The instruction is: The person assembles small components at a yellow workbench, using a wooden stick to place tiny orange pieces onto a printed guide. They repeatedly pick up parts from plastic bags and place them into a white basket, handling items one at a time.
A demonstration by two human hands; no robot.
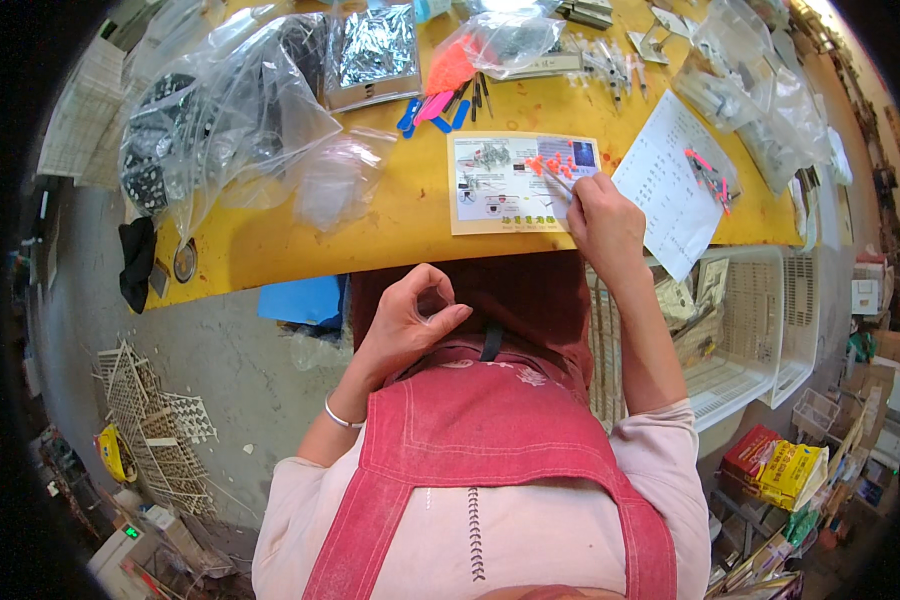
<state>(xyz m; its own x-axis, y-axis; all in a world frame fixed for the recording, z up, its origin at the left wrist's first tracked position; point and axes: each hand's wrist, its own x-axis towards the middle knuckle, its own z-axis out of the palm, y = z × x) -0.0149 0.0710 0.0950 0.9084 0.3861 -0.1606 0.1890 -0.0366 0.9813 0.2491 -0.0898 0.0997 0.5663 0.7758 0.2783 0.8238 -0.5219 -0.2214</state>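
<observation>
My right hand (pixel 606 222) grips slim metal tweezers (pixel 558 182), their tip among small bright orange pieces (pixel 550 165) on a printed card (pixel 486 182). The card lies at the table's near edge and also carries small clear and metal-coloured bits (pixel 494 153). Over my lap, short of the table, my left hand (pixel 417 308) is closed, thumb and fingertips curled toward each other. Whatever may be between those fingers is too small to make out.
Large clear bags (pixel 232 130) cover the left of the yellow table (pixel 395 235). Behind the card are a tray of shiny metal parts (pixel 373 48), an orange heap (pixel 454 66) and small tools (pixel 478 97). A handwritten sheet (pixel 666 190) overhangs a white plastic crate (pixel 735 335).
</observation>
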